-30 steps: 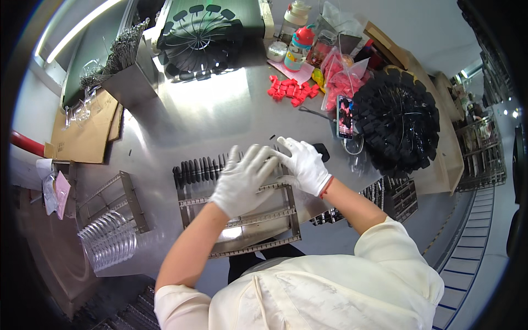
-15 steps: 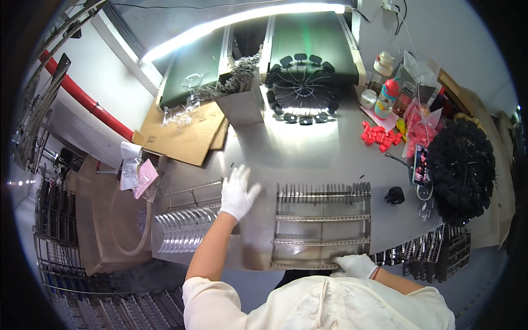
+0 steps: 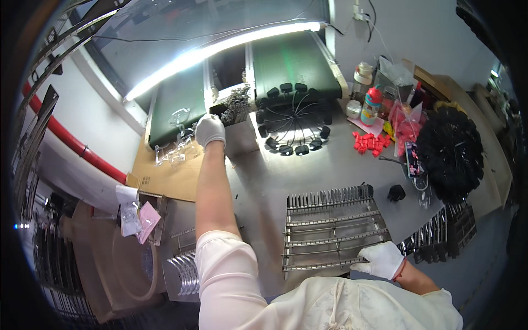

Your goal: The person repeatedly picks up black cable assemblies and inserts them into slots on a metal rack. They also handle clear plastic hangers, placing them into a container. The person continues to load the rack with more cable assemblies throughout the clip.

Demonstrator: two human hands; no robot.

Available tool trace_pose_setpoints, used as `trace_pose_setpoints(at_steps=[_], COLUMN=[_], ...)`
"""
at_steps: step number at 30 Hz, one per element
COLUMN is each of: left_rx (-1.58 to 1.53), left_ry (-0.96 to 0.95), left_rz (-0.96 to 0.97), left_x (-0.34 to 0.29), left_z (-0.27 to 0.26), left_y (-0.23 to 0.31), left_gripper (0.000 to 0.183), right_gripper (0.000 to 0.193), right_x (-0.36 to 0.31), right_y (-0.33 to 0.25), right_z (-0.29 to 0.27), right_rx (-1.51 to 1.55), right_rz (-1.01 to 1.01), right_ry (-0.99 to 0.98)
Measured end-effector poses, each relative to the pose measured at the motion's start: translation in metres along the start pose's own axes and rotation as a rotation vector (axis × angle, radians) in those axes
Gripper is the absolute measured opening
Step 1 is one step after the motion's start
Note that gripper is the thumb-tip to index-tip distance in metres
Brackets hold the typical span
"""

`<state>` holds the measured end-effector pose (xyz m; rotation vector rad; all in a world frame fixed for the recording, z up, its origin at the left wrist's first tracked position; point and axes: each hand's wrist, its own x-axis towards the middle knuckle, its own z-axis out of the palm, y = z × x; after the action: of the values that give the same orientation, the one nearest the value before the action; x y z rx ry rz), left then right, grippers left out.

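In the upper left-centre, the left hand (image 3: pixel 210 131) is beside wire pieces (image 3: pixel 237 104) in a metal bin (image 3: pixel 242 138); I cannot tell its grip. The right hand (image 3: pixel 379 259) grasps the metal rack (image 3: pixel 336 238) at lower right-centre on the surface (image 3: pixel 253 181).

We see a glowing fluorescent tube (image 3: pixel 190 58) over two green conveyor belts (image 3: pixel 291 63), a red pipe (image 3: pixel 104 164) slanting along the white left wall (image 3: pixel 77 107), and a metal worktable (image 3: pixel 253 190).
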<state>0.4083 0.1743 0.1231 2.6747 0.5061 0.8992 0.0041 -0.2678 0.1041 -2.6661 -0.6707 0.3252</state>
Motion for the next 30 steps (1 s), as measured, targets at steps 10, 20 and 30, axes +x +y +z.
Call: trace_pose_setpoints(at_steps=[10,20,30], left_rx=[0.091,-1.119,-1.113], left_ry=[0.55,-0.086,-0.46], left_rz=[0.21,-0.231,-0.475], left_x=[-0.011,-0.23,-0.248], left_z=[-0.115,-0.133,-0.096], left_y=[-0.043,-0.068,-0.061], left_gripper=[0.021,0.013,0.022], right_gripper=[0.048,0.047,0.044], right_x=[-0.01,-0.016,-0.033], right_y=[0.001,-0.008,0.004], right_z=[0.033,0.051,0.07], right_rx=[-0.061,-0.037,-0.045], right_rz=[-0.011,0.12,0.108], right_ry=[-0.002,-0.054,0.002])
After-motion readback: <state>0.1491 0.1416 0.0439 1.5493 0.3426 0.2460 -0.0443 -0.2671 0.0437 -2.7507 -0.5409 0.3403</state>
